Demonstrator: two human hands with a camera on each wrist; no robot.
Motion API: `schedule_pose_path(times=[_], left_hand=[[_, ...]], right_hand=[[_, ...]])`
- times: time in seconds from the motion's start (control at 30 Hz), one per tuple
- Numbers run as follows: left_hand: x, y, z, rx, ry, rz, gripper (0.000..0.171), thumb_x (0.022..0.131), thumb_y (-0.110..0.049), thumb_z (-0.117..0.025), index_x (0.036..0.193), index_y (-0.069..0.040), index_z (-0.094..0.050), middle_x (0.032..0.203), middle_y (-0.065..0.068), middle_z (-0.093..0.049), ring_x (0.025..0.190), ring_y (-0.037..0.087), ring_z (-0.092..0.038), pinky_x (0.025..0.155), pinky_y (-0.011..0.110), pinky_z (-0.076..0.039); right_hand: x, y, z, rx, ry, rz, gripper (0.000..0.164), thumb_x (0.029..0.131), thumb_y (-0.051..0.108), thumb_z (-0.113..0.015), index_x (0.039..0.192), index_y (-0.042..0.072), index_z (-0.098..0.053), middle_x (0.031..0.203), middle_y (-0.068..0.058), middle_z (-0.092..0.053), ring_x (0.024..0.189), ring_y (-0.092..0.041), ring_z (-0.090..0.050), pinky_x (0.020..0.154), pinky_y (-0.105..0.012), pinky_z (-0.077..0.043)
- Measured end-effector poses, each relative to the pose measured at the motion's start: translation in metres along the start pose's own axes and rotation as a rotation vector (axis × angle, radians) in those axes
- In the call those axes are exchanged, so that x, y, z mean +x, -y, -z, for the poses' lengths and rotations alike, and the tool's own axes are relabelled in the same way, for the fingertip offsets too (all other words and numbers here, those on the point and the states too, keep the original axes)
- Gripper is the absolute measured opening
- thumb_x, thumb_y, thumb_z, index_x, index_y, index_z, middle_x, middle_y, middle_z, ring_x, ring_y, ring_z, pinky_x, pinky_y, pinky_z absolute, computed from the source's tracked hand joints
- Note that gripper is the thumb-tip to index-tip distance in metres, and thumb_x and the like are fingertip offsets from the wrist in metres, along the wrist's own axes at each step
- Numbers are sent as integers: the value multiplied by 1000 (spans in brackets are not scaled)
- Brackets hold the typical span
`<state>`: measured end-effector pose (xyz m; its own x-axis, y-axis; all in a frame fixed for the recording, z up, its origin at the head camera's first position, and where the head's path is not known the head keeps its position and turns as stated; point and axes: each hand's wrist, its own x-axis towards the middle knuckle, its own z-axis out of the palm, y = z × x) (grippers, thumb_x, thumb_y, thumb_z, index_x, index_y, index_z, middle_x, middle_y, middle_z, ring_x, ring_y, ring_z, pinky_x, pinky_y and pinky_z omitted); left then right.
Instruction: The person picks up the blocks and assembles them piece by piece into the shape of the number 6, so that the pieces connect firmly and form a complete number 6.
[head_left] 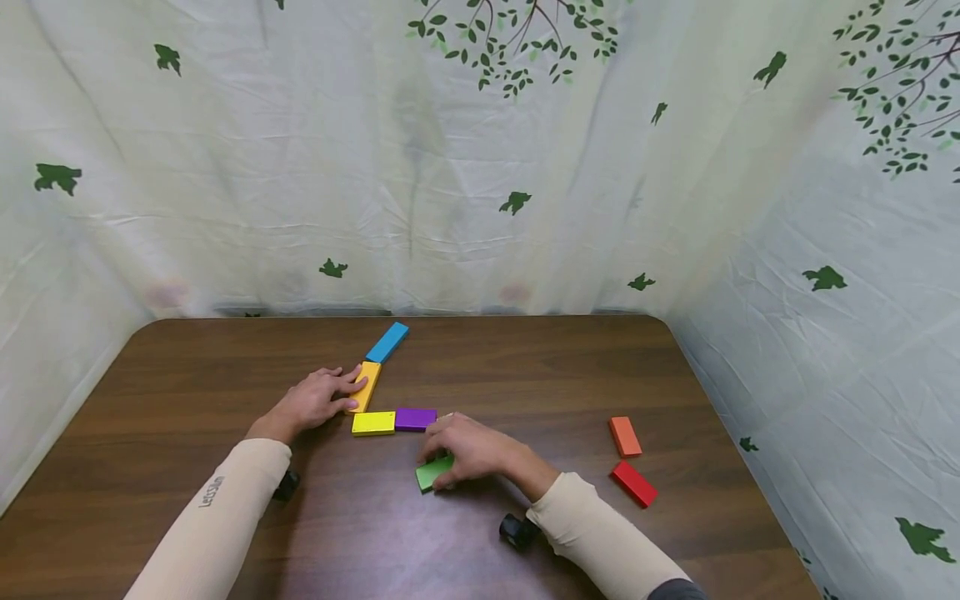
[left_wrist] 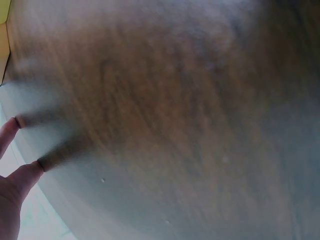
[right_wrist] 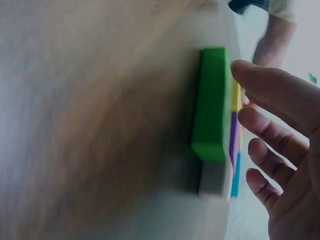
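In the head view my left hand (head_left: 318, 397) reaches to an orange-yellow block (head_left: 368, 383), fingers extended, with fingertips at its left side and top. My right hand (head_left: 468, 447) is over a green block (head_left: 432, 474), covering part of it. The right wrist view shows the thumb and loosely bent fingers just above the green block (right_wrist: 211, 102), with no clear grip. A greyish-white block (right_wrist: 215, 178) sits against its end. Farther back, a yellow block (head_left: 373, 424) and a purple block (head_left: 413, 419) lie end to end. A blue block (head_left: 387, 342) continues beyond the orange-yellow one.
An orange block (head_left: 626, 437) and a red block (head_left: 633, 484) lie apart on the right of the brown wooden table (head_left: 525, 367). A white curtain (head_left: 300, 167) with leaf prints hangs behind the table's far edge and along its sides.
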<state>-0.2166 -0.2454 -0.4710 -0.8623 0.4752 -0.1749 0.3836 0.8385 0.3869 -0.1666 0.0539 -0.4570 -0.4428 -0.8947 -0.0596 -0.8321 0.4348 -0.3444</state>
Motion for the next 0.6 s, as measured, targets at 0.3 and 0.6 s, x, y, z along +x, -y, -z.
schedule_pose_path(times=[0.3, 0.6], left_hand=[[-1, 2, -1, 8, -18, -20, 52, 93, -26, -62, 139, -5, -47, 150, 19, -34, 132, 53, -31, 95, 70, -33], [0, 1, -2, 9, -18, -14, 53, 93, -26, -62, 139, -5, -47, 150, 20, -34, 132, 53, -31, 96, 69, -33]], right_hand=[[-36, -32, 14, 187, -141, -97, 33, 78, 21, -81, 108, 9, -73, 103, 1, -65, 98, -15, -58, 89, -27, -45], [-99, -79, 25, 342, -332, -198, 35, 77, 13, -82, 109, 3, -71, 101, -11, -67, 88, -29, -60, 77, -44, -50]])
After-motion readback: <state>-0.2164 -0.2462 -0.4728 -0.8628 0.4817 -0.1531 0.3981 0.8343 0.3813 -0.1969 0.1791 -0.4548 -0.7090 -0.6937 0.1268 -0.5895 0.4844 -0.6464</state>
